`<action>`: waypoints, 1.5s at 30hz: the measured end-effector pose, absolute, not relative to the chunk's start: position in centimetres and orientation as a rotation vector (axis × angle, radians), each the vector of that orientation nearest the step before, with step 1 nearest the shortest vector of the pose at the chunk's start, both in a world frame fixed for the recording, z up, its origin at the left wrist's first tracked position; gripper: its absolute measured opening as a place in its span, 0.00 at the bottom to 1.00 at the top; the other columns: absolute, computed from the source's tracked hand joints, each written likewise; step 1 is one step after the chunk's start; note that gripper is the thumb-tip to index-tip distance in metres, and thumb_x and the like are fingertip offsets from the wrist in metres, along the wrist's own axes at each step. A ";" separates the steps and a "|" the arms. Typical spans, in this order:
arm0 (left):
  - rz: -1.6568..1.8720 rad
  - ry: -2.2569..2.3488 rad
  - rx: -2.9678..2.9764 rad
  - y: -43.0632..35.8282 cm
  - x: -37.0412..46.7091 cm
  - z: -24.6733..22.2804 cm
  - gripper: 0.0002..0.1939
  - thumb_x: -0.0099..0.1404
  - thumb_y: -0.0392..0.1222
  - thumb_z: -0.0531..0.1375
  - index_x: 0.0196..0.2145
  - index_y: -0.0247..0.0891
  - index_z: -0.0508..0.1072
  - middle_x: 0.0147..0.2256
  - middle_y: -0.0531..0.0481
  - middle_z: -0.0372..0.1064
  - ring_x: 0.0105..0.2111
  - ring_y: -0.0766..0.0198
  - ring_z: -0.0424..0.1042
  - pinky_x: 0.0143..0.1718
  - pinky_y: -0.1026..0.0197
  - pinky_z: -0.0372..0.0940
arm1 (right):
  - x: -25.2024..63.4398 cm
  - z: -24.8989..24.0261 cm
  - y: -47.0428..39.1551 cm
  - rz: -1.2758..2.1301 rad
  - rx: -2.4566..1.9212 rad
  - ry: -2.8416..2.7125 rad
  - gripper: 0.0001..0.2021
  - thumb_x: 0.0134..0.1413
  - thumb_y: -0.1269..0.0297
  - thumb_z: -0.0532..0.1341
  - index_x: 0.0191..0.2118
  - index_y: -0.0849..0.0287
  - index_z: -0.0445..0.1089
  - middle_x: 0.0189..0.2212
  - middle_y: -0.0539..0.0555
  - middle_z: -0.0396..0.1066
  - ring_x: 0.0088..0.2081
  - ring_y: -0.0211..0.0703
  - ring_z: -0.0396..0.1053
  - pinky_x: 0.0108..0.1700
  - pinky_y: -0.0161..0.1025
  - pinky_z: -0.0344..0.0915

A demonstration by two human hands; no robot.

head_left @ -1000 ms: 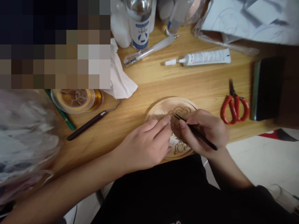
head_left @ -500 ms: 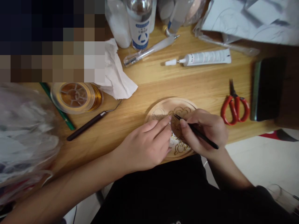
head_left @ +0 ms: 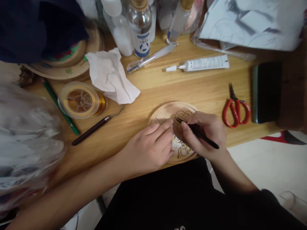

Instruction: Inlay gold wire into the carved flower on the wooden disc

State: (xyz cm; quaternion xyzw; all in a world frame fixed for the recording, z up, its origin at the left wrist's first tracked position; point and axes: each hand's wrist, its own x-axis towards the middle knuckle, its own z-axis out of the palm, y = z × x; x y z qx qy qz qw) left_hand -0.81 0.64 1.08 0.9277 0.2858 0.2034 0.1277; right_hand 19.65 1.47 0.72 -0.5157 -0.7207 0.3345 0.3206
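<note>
A round wooden disc [head_left: 163, 110] with drawn curved outlines and gold wire shapes [head_left: 184, 150] lies at the table's front edge. My right hand [head_left: 207, 132] grips black tweezers [head_left: 203, 137], their tips over the middle of the disc. My left hand [head_left: 154, 143] rests on the disc's left side, fingers close together, the fingertips beside the tweezer tips. Whether those fingertips pinch a piece of wire is too small to tell.
Left of the disc lie a hooked tool [head_left: 92, 130], a gold wire spool [head_left: 81, 100], a green pencil [head_left: 59, 107] and crumpled tissue [head_left: 112, 76]. Beyond are a pen [head_left: 152, 57], glue tube [head_left: 206, 63] and bottles [head_left: 141, 32]. Red-handled pliers [head_left: 236, 111] and a phone [head_left: 267, 92] sit right.
The view has shifted a little, so the table items appear slightly displaced. Both hands keep nearly the same pose over the disc, with the tweezers still held.
</note>
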 end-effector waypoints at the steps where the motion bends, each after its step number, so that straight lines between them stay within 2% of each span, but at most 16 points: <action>1: 0.596 0.827 2.691 0.6 -0.8 1.1 0.13 0.70 0.38 0.57 0.43 0.21 0.75 0.46 0.31 0.75 0.54 0.48 0.72 0.52 0.51 0.70 | 19.7 0.7 1.4 0.882 -1.359 -1.874 0.08 0.56 0.71 0.63 0.29 0.54 0.63 0.22 0.47 0.67 0.25 0.38 0.69 0.28 0.39 0.68; 6: 0.604 0.825 2.707 0.6 -0.8 1.1 0.14 0.70 0.38 0.57 0.44 0.21 0.75 0.47 0.31 0.75 0.54 0.47 0.72 0.52 0.50 0.71 | 19.8 0.9 1.3 0.821 -1.326 -1.851 0.08 0.55 0.71 0.63 0.29 0.54 0.63 0.24 0.47 0.68 0.23 0.36 0.65 0.23 0.36 0.62; 12: 0.619 0.819 2.736 0.7 -0.8 1.1 0.14 0.70 0.39 0.56 0.42 0.22 0.76 0.46 0.32 0.76 0.53 0.48 0.73 0.52 0.51 0.72 | 20.1 0.2 1.5 0.764 -1.135 -1.995 0.08 0.57 0.76 0.60 0.38 0.54 0.64 0.28 0.47 0.69 0.28 0.37 0.67 0.29 0.36 0.65; 20: 0.615 0.823 2.750 0.8 -0.8 1.1 0.14 0.70 0.39 0.56 0.41 0.23 0.76 0.45 0.34 0.77 0.53 0.48 0.74 0.52 0.52 0.72 | 20.1 -0.2 1.7 0.675 -1.028 -2.008 0.14 0.54 0.79 0.61 0.41 0.54 0.63 0.29 0.47 0.69 0.30 0.38 0.68 0.31 0.36 0.68; 27: 0.611 0.809 2.735 0.8 -0.8 1.1 0.14 0.70 0.38 0.57 0.42 0.21 0.75 0.45 0.32 0.76 0.54 0.47 0.73 0.53 0.51 0.71 | 20.1 0.0 1.6 0.703 -1.043 -2.019 0.12 0.54 0.79 0.61 0.41 0.56 0.63 0.29 0.48 0.69 0.31 0.36 0.68 0.32 0.35 0.68; 45: 0.601 0.831 2.754 0.8 -0.8 1.1 0.14 0.70 0.38 0.56 0.42 0.22 0.75 0.45 0.35 0.76 0.53 0.49 0.73 0.53 0.53 0.71 | 20.0 0.1 1.6 0.689 -1.074 -2.039 0.12 0.55 0.79 0.61 0.39 0.55 0.64 0.29 0.49 0.71 0.30 0.38 0.69 0.31 0.36 0.69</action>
